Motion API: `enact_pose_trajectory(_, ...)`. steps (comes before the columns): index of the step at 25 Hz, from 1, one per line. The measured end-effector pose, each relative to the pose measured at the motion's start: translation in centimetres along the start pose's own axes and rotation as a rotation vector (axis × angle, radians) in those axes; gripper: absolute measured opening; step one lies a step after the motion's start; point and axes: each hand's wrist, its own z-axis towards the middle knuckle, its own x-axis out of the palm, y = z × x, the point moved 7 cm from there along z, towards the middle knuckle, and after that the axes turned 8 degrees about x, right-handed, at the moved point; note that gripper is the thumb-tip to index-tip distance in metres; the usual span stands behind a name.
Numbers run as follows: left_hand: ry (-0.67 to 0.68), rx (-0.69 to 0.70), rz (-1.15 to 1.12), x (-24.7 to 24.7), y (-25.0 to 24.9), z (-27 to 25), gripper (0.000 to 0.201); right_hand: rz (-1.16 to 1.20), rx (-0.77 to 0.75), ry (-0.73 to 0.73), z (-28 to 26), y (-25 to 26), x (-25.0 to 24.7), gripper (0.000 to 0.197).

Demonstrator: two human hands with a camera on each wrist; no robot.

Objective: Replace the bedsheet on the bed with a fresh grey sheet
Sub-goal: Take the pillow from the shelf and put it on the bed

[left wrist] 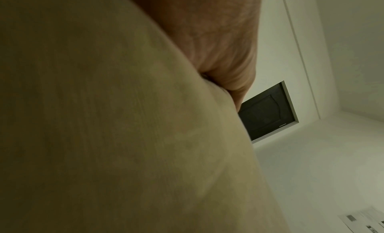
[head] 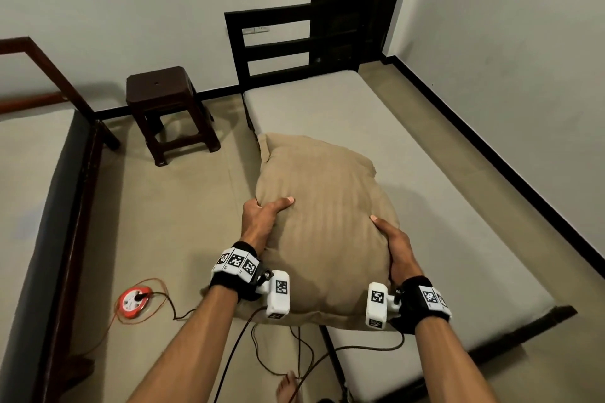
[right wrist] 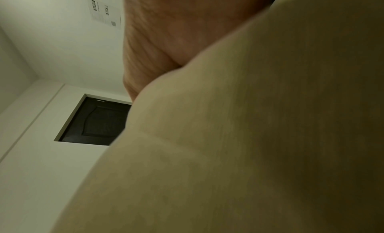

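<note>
Plainly, I held the tan pillow [head: 324, 226] above the near end of the bed [head: 376, 147], my left hand [head: 262, 217] gripping its left edge with the thumb laid across the top, my right hand [head: 397, 250] gripping its right edge the same way; the fingers underneath were hidden. The wrist views showed only pillow fabric pressed against each palm. The mattress wore a pale grey sheet [head: 327, 108], smooth up to the dark slatted headboard [head: 275, 42]. Its right side ran close to the wall, leaving a narrow strip of floor. To my left lay an open aisle of floor between this bed and a second bed [head: 39, 190]. A dark wooden stool [head: 170, 108] stood at the aisle's far end, near the headboard. A red extension reel [head: 135, 299] sat on the floor by the second bed, and cables [head: 278, 350] trailed across the floor beside my bare foot [head: 288, 386].
</note>
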Motion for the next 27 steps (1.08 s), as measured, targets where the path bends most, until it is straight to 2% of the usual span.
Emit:
enact_pose_trajectory(8, 0.046, 0.048, 0.001, -1.9, -5.3, 9.5, 0.066, -0.007, -0.08, -0.013, 4.8, 5.6, 7.7, 0.063)
enact_pose_trajectory(13, 0.067, 0.101, -0.005, -1.8, -9.8, 16.2, 0.051, -0.007, -0.103, -0.008, 9.7, 10.2, 12.7, 0.063)
enact_pose_trajectory(17, 0.071, 0.126, 0.03, -0.7, -11.6, 26.9, 0.046, -0.001, -0.118, -0.034, 18.5, 14.6, 17.8, 0.056)
enact_pose_trajectory(22, 0.086, 0.124, 0.088, 2.5, -15.2, 42.3, 0.033, 0.019, -0.076, -0.086, 32.5, 20.4, 24.3, 0.062)
enact_pose_trajectory(27, 0.101, 0.135, 0.169, 3.6, -19.7, 53.2, 0.027, 0.049, -0.053, -0.106, 41.2, 26.3, 30.6, 0.053)
